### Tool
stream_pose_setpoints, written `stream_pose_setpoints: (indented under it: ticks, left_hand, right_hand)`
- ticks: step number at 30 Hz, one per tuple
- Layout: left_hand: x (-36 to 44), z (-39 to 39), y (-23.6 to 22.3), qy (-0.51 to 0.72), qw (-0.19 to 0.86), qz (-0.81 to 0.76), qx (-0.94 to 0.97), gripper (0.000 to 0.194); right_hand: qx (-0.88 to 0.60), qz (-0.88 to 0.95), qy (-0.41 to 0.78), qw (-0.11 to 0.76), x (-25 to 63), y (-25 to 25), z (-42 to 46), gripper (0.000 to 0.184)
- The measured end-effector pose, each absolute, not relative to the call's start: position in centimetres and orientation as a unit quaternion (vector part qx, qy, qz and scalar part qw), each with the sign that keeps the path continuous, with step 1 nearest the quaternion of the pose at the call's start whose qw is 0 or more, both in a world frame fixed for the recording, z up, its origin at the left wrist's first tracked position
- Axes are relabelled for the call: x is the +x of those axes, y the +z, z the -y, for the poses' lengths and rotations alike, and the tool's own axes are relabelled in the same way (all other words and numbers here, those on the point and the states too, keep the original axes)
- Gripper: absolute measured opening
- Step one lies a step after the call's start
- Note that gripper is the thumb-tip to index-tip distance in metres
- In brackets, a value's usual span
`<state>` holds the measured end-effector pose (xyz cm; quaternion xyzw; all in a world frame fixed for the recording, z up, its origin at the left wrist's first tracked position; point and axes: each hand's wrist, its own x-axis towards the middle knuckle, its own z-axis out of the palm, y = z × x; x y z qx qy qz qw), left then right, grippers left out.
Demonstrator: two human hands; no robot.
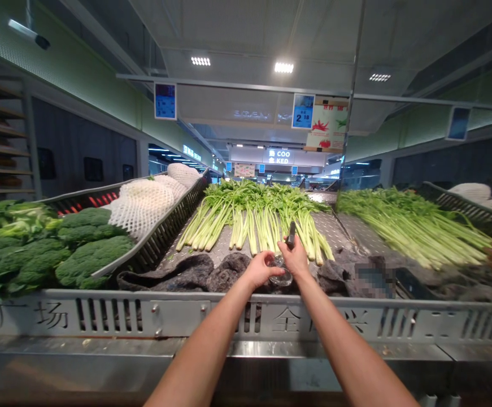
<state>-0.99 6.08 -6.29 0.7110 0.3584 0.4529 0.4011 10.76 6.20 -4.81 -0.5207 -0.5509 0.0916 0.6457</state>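
Note:
My left hand (260, 270) is closed on the side of a clear, ring-shaped thing (281, 278) that looks like a roll of clear tape. Wrapped round a short, dark-handled tool (290, 236) is my right hand (295, 259), just right of the ring and close against it. Which kind of tool it is, I cannot make out. Both hands are over the front of the display, above a crumpled dark cloth (186, 272). Beyond them lie bunches of celery (249, 220), leaves to the back and cut stalk ends towards me.
Broccoli (97, 257) and pale vegetables in white foam nets (142, 203) fill the left section behind a black slatted divider (173, 212). A grey slotted rail (178, 316) runs along the front. On the right, a mirror (415, 226) reflects the celery. Price signs (303, 111) hang overhead.

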Motion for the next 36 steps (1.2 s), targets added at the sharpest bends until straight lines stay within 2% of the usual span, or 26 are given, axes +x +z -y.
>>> stream_pose_setpoints:
  ticks: [13, 24, 33, 36]
  left_hand:
    - [-1.0, -5.7, -6.1, 0.45, 0.391, -0.36, 0.718, 0.053]
    - [3.4, -3.0, -6.1, 0.393, 0.293, -0.397, 0.776, 0.062]
    - [4.5, -2.0, -5.6, 0.407, 0.312, -0.343, 0.787, 0.053]
    - [4.0, -3.0, -5.6, 0.424, 0.336, -0.322, 0.777, 0.056]
  right_hand:
    - [-0.563, 0.538, 0.029, 0.627, 10.3, -4.8, -5.4, 0.042]
    - [-0.599, 0.518, -0.029, 0.609, 15.2, -5.0, -2.2, 0.041]
    - [-0.636, 0.562, -0.04, 0.527, 15.9, -2.9, -0.3, 0.034]
    - [-0.641, 0.575, -0.046, 0.507, 15.1, -2.0, -0.4, 0.033]
